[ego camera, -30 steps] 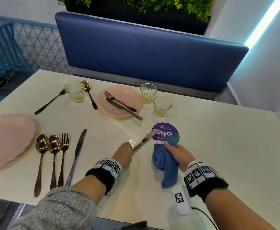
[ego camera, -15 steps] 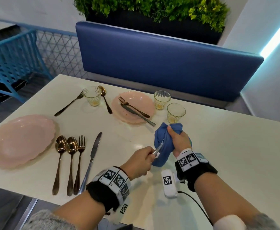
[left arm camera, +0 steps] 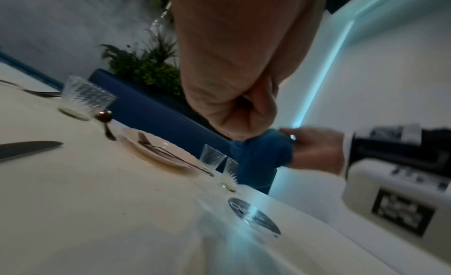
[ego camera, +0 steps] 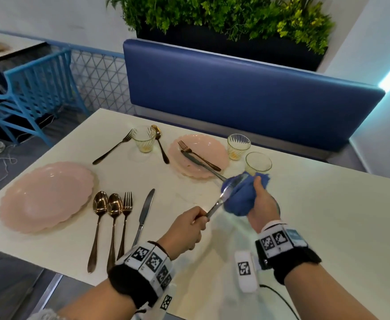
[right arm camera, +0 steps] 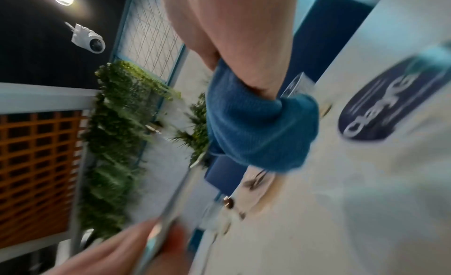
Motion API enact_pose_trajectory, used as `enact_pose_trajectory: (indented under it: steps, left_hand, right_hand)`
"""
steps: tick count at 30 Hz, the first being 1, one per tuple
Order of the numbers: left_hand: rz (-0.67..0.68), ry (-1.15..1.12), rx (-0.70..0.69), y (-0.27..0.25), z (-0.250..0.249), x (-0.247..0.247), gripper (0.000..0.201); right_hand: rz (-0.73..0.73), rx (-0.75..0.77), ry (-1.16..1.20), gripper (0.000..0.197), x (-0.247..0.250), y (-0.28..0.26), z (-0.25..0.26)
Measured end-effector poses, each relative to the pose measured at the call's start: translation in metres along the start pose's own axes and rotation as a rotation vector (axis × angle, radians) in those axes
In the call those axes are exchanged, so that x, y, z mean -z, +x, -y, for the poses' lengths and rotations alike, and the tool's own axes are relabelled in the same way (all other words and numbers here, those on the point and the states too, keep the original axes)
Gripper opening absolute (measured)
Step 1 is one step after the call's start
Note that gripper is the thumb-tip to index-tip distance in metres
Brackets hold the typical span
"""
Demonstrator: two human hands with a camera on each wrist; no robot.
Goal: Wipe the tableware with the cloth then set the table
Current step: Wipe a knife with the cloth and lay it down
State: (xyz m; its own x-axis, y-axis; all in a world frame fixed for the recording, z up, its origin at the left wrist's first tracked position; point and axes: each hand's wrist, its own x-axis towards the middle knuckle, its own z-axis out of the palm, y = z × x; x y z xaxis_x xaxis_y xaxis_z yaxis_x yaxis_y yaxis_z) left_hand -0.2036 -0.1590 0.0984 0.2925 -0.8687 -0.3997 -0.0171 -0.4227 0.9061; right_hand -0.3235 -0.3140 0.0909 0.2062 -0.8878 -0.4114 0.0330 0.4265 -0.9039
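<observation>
Both grips closed — left hand (ego camera: 184,229) on silver knife (ego camera: 228,192) handle, right hand (ego camera: 262,204) bunching blue cloth (ego camera: 240,199) against blade.

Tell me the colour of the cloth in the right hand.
Blue; the cloth shows best in the head view.

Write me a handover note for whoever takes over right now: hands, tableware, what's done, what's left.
Left hand grips the knife by its handle.
Right hand holds the blue cloth bunched against the blade, above the table.
Near-left setting: pink plate, two spoons, fork, second knife, laid side by side.
Far plate carries a fork and knife; three glasses, a fork and a spoon stand unsorted.
Left: finish this knife, wipe and lay the rest.
</observation>
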Motion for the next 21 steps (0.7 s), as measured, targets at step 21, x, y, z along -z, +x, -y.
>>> enact_pose_trajectory:
  steps: [21]
  left_hand:
    - [-0.125, -0.034, -0.068, -0.001, -0.008, -0.022, 0.019]
  right_hand:
    - [0.108, -0.001, 0.02, 0.044, -0.034, -0.008, -0.012]
